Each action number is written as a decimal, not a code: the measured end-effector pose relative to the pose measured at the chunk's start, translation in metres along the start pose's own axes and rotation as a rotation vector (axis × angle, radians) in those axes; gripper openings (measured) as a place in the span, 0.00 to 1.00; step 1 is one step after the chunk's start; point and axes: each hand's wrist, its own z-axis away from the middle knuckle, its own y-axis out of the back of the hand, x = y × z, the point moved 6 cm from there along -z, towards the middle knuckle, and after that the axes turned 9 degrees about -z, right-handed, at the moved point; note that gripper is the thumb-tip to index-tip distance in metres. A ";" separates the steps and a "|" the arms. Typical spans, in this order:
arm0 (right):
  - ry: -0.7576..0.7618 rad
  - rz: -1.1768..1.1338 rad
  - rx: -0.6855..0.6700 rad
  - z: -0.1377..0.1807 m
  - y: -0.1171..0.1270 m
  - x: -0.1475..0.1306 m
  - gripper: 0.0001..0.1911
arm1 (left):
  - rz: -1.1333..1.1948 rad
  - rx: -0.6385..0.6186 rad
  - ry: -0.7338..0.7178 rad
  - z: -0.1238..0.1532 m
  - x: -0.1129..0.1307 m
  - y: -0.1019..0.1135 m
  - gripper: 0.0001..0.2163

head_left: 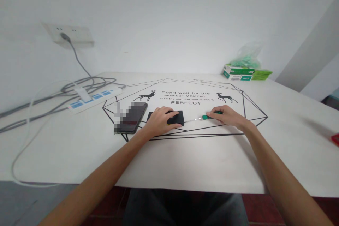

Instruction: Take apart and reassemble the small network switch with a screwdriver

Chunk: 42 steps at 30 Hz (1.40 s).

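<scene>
The left hand [159, 122] covers much of the black box [178, 117]. The right hand [228, 116] hides most of the screwdriver [205, 117] handle. The phone [131, 118] is partly pixelated. A red thing [335, 138] is cut off at the right edge.

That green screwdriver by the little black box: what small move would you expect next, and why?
Probably a short slide of the tip onto the black box. The right hand holds the green screwdriver lying low, its thin shaft pointing at the box's right edge, while the left hand rests on top and pins it to the table. Whether the tip already touches is too small to tell.
</scene>
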 end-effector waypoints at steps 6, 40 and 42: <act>-0.045 -0.085 -0.021 0.004 0.000 -0.001 0.23 | -0.017 0.017 -0.014 0.001 -0.001 -0.002 0.24; -0.015 0.004 -0.066 0.005 -0.006 -0.001 0.25 | 0.007 0.010 -0.036 0.001 -0.002 -0.002 0.26; -0.033 -0.055 -0.082 0.006 -0.006 0.000 0.23 | 0.016 0.015 -0.032 0.001 -0.003 -0.002 0.25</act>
